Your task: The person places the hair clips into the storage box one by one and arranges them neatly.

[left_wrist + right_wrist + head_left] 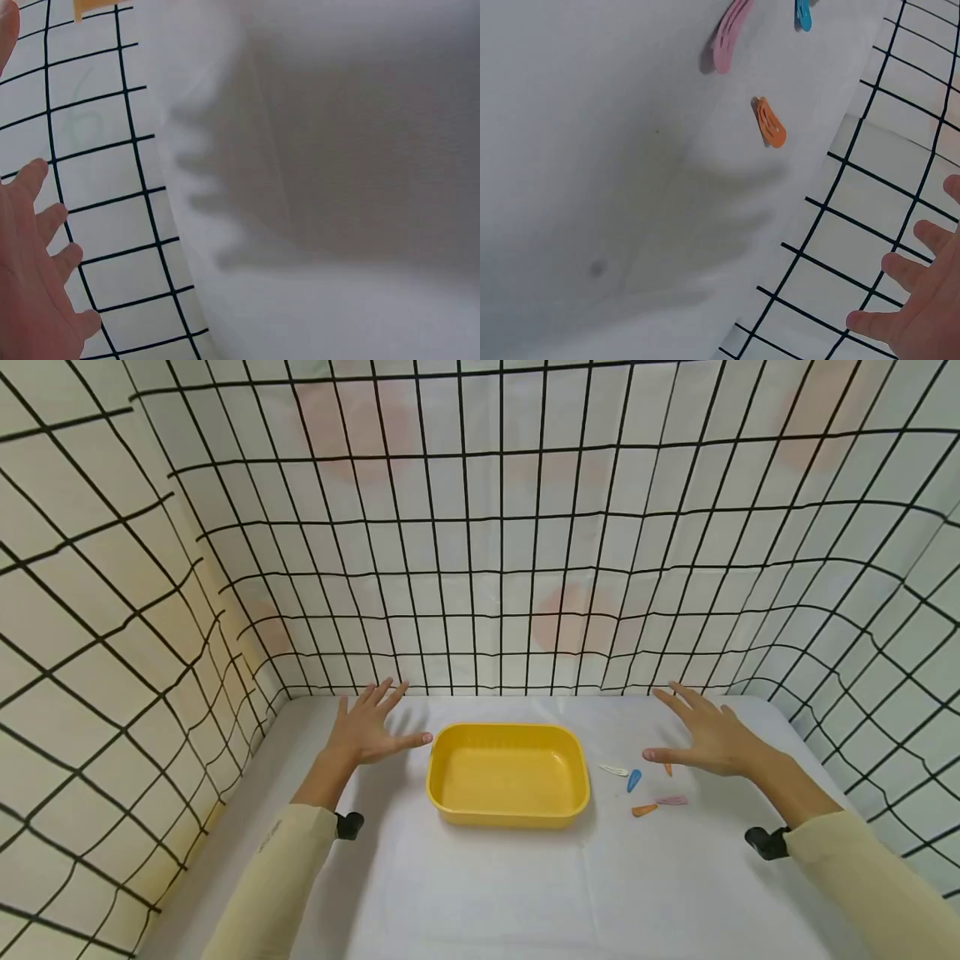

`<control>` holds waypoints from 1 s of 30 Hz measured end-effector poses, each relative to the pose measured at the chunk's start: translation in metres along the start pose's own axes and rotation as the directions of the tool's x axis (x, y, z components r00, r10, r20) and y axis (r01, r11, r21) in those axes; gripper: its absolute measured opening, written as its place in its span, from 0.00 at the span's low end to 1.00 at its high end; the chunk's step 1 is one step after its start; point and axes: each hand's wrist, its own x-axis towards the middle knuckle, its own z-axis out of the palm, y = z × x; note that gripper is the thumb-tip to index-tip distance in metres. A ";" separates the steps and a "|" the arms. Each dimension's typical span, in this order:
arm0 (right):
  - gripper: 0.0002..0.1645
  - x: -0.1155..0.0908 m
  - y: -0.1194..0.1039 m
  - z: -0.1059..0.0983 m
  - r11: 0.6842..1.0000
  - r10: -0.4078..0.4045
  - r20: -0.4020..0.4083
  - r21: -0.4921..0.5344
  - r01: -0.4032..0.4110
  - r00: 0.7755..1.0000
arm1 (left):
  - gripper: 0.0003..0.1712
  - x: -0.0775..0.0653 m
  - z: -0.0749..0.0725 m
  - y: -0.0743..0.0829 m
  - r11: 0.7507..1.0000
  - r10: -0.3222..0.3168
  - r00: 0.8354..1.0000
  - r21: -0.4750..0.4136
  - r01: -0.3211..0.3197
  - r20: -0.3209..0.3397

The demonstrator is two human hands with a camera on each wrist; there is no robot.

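A yellow plastic basin (pixel 510 819) stands in the middle of the table, its inside bare. My left hand (pixel 363 733) is held over the table at the basin's left, fingers spread, thumb tip close to the rim. To the right of the basin lie several snap hair clips: a white one (pixel 613 770), a blue one (pixel 634 780), a pink one (pixel 671 800), an orange one (pixel 644 810) and another orange clip (pixel 770 124). My right hand (pixel 708 739) hovers beside them with fingers spread and holds nothing; its thumb partly covers the second orange clip in the head view.
A white cloth covers the table (pixel 480 893). Black wire grid (pixel 501 572) rises along the back and both sides, with white sheeting behind it. Each wrist wears a small black device, such as the left one (pixel 349 826).
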 end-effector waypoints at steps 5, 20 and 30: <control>0.66 -0.007 0.004 0.008 0.998 0.005 -0.005 0.055 -0.005 1.000 | 0.60 -0.006 0.006 -0.001 1.000 0.013 1.000 -0.026 -0.014 -0.018; 0.60 -0.039 0.012 0.034 0.984 0.002 -0.063 0.179 0.009 0.998 | 0.50 -0.024 0.028 0.010 0.976 0.011 0.998 -0.217 -0.026 -0.069; 0.54 -0.061 0.011 0.049 0.962 0.034 -0.068 0.271 -0.014 0.997 | 0.45 -0.036 0.044 0.026 0.932 -0.039 0.999 -0.362 0.027 -0.026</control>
